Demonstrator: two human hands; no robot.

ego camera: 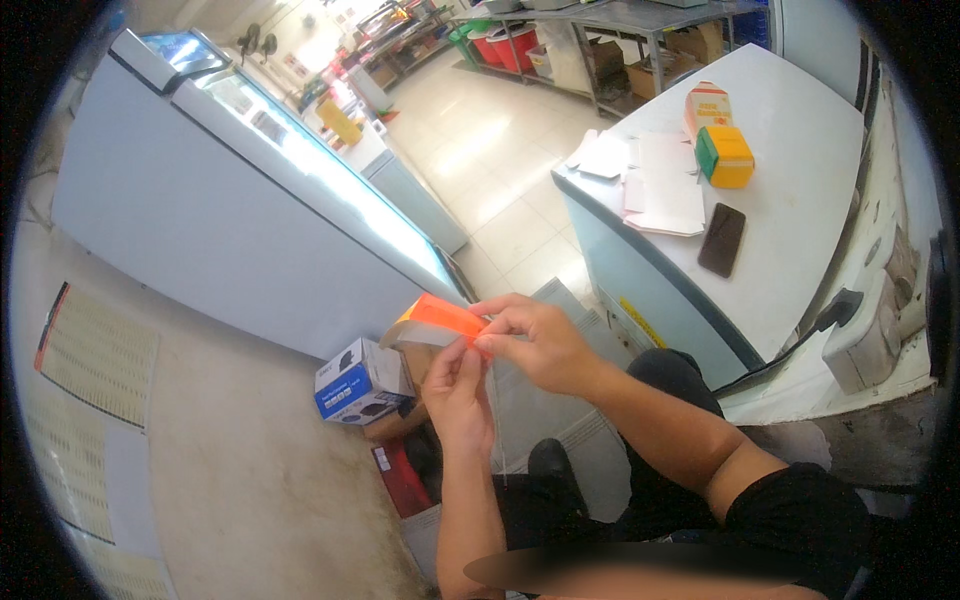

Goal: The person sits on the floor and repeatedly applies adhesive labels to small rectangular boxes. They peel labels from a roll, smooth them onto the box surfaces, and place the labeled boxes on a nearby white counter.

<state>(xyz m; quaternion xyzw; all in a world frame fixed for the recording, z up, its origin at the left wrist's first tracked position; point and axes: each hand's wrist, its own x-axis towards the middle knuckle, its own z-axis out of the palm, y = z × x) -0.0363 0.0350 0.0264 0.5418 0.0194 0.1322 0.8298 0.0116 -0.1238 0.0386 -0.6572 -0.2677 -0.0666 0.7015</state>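
Note:
Between my two hands, over the middle of the view, is a partly folded orange paper carton (442, 313) with a pale inner face. The fingers of my right hand (544, 341) pinch its near end from the right. My left hand (461, 394) grips the same end from below, thumb and fingertips close to the right hand's. Several flat carton blanks (664, 184) lie white side up on the white-topped chest (802, 195) to the right. Beside them are a yellow and green carton (727, 156) standing in shape and an orange-and-white printed carton (707, 103).
A dark smartphone (722, 240) rests on the white top. On the left stands a tall glass-door display fridge (247, 202), with a blue and white product box (364, 382) by its base. Metal shelving (585, 22) holding red tubs (510, 45) is across the tiled floor.

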